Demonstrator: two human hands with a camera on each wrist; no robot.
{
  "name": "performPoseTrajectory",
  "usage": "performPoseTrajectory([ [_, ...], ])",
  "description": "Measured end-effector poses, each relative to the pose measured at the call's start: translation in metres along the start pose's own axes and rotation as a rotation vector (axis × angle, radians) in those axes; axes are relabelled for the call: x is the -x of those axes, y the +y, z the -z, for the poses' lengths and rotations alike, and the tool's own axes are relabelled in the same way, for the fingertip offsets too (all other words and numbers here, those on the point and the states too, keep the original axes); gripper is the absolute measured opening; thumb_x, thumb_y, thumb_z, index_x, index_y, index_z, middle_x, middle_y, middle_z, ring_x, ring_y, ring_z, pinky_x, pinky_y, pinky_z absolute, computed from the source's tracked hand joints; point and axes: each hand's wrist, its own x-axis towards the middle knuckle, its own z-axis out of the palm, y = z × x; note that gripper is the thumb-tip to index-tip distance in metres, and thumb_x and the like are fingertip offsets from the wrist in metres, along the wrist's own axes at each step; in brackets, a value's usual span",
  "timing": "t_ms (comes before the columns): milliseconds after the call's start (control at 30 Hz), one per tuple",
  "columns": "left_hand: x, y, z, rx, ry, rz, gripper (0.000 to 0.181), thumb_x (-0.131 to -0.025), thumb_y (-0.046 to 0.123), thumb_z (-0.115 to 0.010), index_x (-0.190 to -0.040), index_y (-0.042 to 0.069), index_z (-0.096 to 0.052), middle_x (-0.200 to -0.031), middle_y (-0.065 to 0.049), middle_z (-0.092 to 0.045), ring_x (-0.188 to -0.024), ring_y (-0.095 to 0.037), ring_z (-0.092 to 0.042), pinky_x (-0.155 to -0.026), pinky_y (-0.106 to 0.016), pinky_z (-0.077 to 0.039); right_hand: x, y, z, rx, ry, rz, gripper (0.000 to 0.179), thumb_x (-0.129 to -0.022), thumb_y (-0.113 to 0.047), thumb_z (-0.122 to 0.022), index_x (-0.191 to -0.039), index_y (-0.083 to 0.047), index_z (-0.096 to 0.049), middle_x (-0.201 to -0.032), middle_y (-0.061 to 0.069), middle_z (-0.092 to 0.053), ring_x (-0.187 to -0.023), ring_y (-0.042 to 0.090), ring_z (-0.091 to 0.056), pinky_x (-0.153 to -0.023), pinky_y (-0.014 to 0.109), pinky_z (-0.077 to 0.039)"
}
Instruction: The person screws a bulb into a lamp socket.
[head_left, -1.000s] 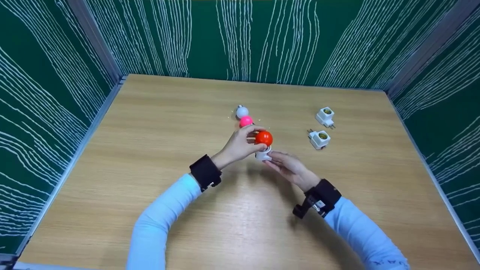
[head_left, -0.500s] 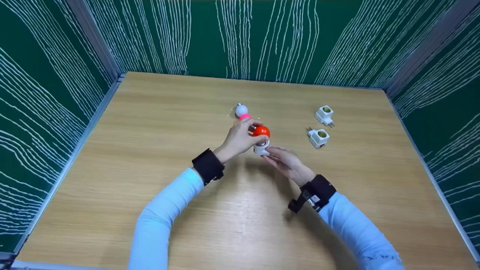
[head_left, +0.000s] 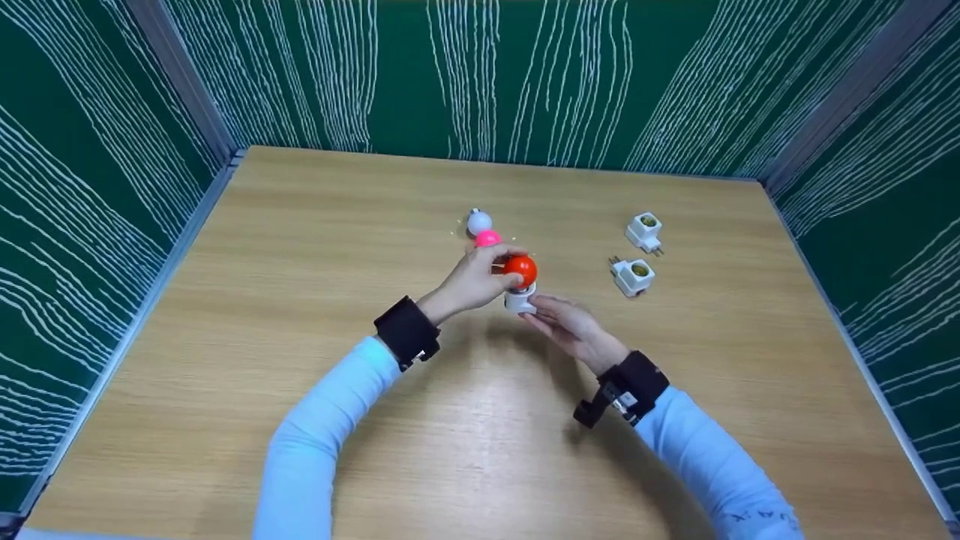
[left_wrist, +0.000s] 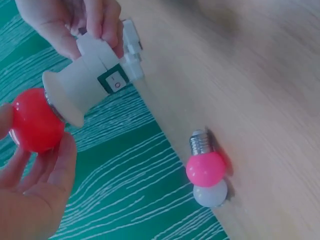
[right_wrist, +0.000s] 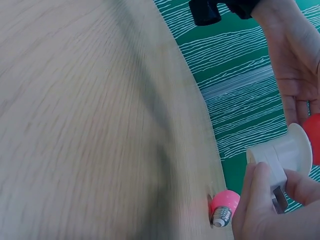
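A red light bulb [head_left: 520, 271] is pinched between the thumb and fingers of my left hand [head_left: 475, 280]. Its base sits in the round mouth of a white lamp socket [left_wrist: 82, 82], and the metal thread is mostly hidden inside. My right hand [head_left: 571, 328] grips the socket from the right, fingers around its plug end. In the left wrist view a rocker switch [left_wrist: 116, 82] with a dark green surround shows on the socket's side. Both hands hold the pair above the table. Just behind my left hand lies a pink bulb [left_wrist: 206, 169], beside a white bulb [head_left: 479, 222].
Two more white plug-in sockets, a nearer one [head_left: 634, 277] and a farther one [head_left: 644, 232], lie at the right of the wooden table [head_left: 360, 225]. Green walls [head_left: 405, 75] with white streaks enclose its back and sides. Tiny pale specks lie around the loose bulbs.
The red bulb and socket have shifted slightly up and left in the head view, held by both hands. The left fingers have changed position a little around the bulb.
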Motion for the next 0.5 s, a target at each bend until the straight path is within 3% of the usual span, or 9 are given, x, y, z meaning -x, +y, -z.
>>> performPoseTrajectory([
  [133,-0.0002,-0.0006,0.0006,0.016,-0.049,0.009,0.042,-0.088,0.005,-0.057,-0.129,0.008,-0.051,-0.127,-0.012,-0.053,-0.114,-0.023,-0.053,-0.095,-0.029,-0.046,-0.0003,0.0014,0.0003,0.015,-0.002,-0.006,0.017,-0.092,-0.003,-0.049,-0.087,-0.005,-0.066,-0.091,0.01,-0.066,-0.087,0.018,-0.064,-0.084,0.022,-0.052],
  [267,-0.0006,-0.0027,0.0,0.023,-0.049,-0.028,0.041,-0.087,0.003,-0.057,-0.128,0.006,-0.051,-0.127,-0.013,-0.053,-0.115,-0.023,-0.053,-0.097,-0.031,-0.045,0.0,0.0027,0.0005,0.005,-0.005,0.015,0.019,-0.092,-0.001,-0.049,-0.086,-0.004,-0.067,-0.089,0.009,-0.067,-0.084,0.018,-0.065,-0.081,0.021,-0.053],
  [367,-0.0001,-0.0036,-0.0009,0.032,-0.025,-0.045,0.041,-0.086,0.002,-0.058,-0.126,0.007,-0.053,-0.125,-0.011,-0.053,-0.115,-0.022,-0.052,-0.099,-0.032,-0.044,0.0002,0.0037,0.0002,0.0,0.001,0.03,0.02,-0.091,0.0,-0.049,-0.084,-0.004,-0.068,-0.087,0.009,-0.068,-0.082,0.018,-0.066,-0.079,0.022,-0.053],
  [500,0.0016,-0.0033,-0.003,0.001,0.055,-0.033,0.042,-0.082,0.01,-0.065,-0.123,0.011,-0.055,-0.12,-0.008,-0.051,-0.11,-0.022,-0.053,-0.096,-0.032,-0.045,-0.0008,0.0048,-0.0003,-0.003,0.006,0.025,0.02,-0.091,0.0,-0.05,-0.084,-0.004,-0.068,-0.088,0.01,-0.068,-0.083,0.018,-0.066,-0.08,0.022,-0.053],
])
